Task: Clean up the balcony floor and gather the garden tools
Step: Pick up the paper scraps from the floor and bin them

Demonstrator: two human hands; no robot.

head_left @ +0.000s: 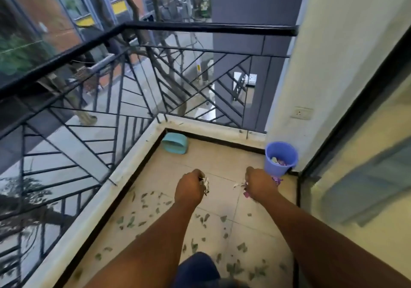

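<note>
Both fists full: left hand clutched wrappers, right hand gripped scraps. Litter-picking stage; next, drop them into the corner bucket.

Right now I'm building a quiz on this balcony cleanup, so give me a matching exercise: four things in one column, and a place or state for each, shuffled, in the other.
Things:
1. purple bucket
2. teal tub
3. green leaves
4. left hand

Places or states:
A. scattered over the floor tiles
B. tipped on its side in the far corner by the railing
C. curled round crumpled scraps
D. upright against the wall on the right, litter inside

Pairs: 1-D, 2-B, 3-A, 4-C
</note>
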